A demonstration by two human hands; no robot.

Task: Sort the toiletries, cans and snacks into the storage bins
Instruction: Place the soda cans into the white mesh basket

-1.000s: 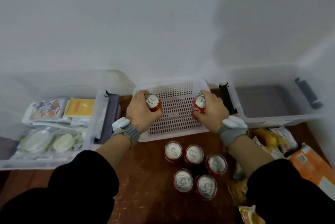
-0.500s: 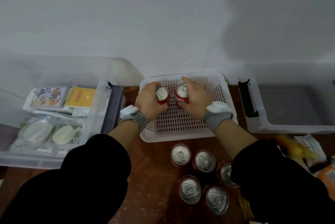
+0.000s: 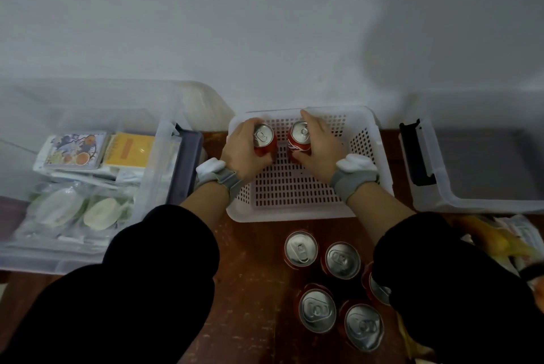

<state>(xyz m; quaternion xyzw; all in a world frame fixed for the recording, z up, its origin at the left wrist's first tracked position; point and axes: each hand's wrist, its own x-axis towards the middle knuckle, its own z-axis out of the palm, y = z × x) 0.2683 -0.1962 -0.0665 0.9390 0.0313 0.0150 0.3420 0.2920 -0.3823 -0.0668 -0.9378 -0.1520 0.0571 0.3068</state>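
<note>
Inside the white perforated basket (image 3: 379,157), near its back wall, my left hand (image 3: 243,154) grips a red can (image 3: 264,139) and my right hand (image 3: 319,151) grips a second red can (image 3: 299,138). The two cans stand upright side by side, a small gap between them. Several more red cans (image 3: 316,309) stand in a cluster on the brown table in front of the basket; my right sleeve hides part of one.
A clear bin (image 3: 164,157) on the left holds packaged toiletries and a yellow pack (image 3: 129,150). An empty clear bin (image 3: 426,195) with a black latch sits on the right. Snack packets (image 3: 497,238) lie at the right edge. A white wall rises behind.
Both hands carried their cans deeper into the basket and brought them together, lowering them toward its back part. The view shifted closer over the basket.
</note>
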